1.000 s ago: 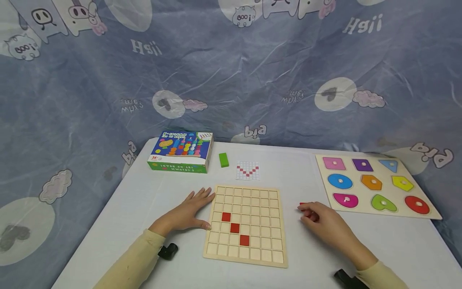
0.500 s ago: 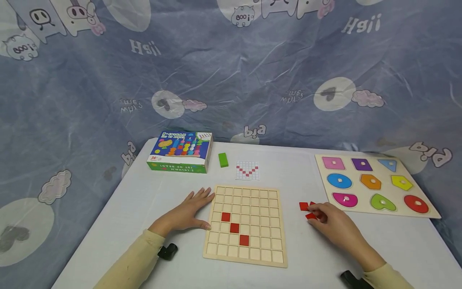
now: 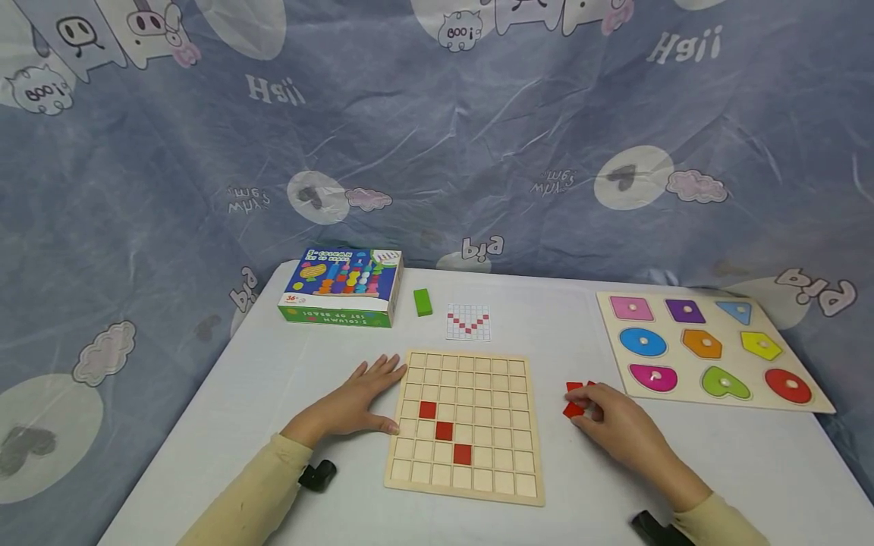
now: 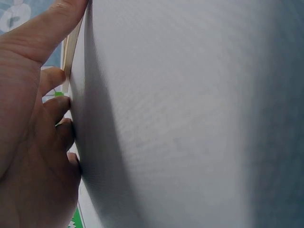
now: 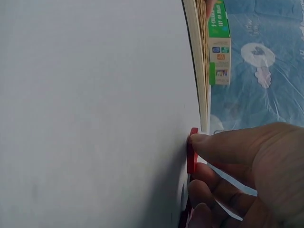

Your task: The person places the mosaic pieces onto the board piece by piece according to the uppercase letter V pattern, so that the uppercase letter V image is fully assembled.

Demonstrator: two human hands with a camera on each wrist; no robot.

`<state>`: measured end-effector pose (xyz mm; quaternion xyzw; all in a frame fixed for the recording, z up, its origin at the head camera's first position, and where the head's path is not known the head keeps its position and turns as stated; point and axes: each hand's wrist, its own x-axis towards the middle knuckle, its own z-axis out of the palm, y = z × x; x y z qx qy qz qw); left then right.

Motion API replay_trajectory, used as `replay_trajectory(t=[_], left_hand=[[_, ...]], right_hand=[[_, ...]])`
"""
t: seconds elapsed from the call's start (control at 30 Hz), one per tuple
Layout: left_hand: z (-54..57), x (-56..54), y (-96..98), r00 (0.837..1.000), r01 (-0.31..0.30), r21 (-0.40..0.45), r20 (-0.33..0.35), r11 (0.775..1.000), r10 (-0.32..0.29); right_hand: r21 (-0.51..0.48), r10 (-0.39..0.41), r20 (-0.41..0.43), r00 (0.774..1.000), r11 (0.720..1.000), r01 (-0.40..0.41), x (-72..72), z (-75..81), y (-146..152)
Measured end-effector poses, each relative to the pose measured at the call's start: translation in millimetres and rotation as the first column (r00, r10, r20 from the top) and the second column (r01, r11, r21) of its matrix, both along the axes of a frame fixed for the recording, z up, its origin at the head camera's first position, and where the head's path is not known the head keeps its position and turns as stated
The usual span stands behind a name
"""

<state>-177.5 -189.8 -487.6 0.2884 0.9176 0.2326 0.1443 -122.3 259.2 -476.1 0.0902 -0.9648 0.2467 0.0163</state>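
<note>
A wooden grid board (image 3: 492, 413) lies flat on the table, with red square tiles (image 3: 444, 431) in three of its cells, along a diagonal. At its left edge my left hand (image 3: 358, 398) rests with fingers spread and straight, fingertips and thumb at the rim. To the right of the board, my right hand (image 3: 617, 421) pinches a red square tile (image 5: 192, 154) between thumb and fingers, low at the tabletop. More red tiles (image 3: 573, 386) lie just beyond these fingers, partly hidden by them.
Behind the board lie a small pattern card (image 3: 469, 322) with a red V and a green block (image 3: 423, 302). A bead-game box (image 3: 341, 288) sits at the back left. At the right is a shape puzzle board (image 3: 690, 371) with knobbed pieces.
My right hand has drawn back to the right, uncovering red tiles, then shifted left again with one tile at its thumb. My left hand and the board have stayed put.
</note>
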Motion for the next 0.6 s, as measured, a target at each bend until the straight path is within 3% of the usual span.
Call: replay_trajectory(t=[0.27,0.6], left_hand=[[1.5,0.4,-0.1,1.0,0.008,0.009,0.001,1.0,-0.008],[0.7,-0.2,-0.2,1.0,0.008,0.005,0.005,1.0,-0.008]], right_hand=[[0.004,0.041,-0.019,0.999,0.999,-0.041,-4.3,-0.9,-18],[0.033,0.023,-0.01,1.0,0.999,-0.023,-5.0,-0.1,-23]])
